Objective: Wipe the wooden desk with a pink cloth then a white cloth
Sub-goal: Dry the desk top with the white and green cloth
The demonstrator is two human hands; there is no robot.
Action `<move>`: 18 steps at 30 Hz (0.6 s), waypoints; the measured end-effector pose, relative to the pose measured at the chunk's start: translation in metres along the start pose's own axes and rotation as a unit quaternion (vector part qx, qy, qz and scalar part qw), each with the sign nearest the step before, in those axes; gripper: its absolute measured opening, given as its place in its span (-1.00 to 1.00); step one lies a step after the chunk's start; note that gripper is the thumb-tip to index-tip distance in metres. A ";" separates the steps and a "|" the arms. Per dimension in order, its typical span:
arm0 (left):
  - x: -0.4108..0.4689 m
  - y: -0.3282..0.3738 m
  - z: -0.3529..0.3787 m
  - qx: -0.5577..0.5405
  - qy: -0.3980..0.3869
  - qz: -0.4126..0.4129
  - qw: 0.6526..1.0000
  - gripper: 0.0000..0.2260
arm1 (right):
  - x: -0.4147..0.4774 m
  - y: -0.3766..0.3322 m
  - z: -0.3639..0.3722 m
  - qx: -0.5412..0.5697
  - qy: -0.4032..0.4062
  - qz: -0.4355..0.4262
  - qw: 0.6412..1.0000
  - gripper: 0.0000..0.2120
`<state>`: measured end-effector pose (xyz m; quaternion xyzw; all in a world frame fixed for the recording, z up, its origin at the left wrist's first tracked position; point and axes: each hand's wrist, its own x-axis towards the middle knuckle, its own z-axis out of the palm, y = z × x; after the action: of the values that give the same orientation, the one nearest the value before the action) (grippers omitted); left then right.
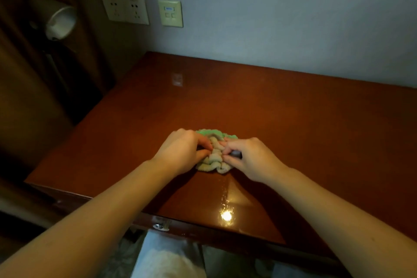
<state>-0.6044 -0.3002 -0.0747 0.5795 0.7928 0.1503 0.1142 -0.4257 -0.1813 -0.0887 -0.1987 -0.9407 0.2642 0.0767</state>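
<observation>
A glossy reddish-brown wooden desk (293,115) fills the middle of the view. Near its centre lies a bunched, rippled cloth (214,160), pale whitish-beige with a green edge at its far side; no pink shows in this dim light. My left hand (182,151) presses on the cloth's left side with fingers curled into the folds. My right hand (250,158) grips its right side, pinching the folds. The two hands face each other, squeezing the cloth together on the desk top.
A grey wall stands behind the desk, with two power sockets (125,9) and a switch panel (170,13). At the left a white lamp head (61,21) hangs before a dark curtain. A drawer handle (161,225) sits on the desk's front edge. A light glare (226,215) shines near the front.
</observation>
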 end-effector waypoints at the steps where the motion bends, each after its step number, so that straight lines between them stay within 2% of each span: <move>1: 0.003 0.000 -0.001 -0.008 0.005 -0.003 1.000 -0.86 | 0.004 0.003 -0.003 0.004 0.006 -0.002 1.000 -0.97; 7: 0.022 0.007 -0.004 0.016 0.021 -0.033 0.999 -0.87 | 0.027 0.003 -0.007 -0.036 0.025 0.038 0.998 -0.96; 13: 0.011 -0.001 0.003 -0.017 0.005 -0.001 1.000 -0.86 | 0.005 0.008 -0.004 0.002 0.011 -0.002 1.000 -0.95; 18: 0.038 0.007 -0.004 -0.002 0.030 -0.040 0.999 -0.88 | 0.036 0.006 -0.015 -0.045 0.030 0.048 0.997 -0.96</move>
<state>-0.6111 -0.2621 -0.0689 0.5419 0.8183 0.1648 0.0977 -0.4526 -0.1549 -0.0774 -0.2547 -0.9382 0.2191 0.0827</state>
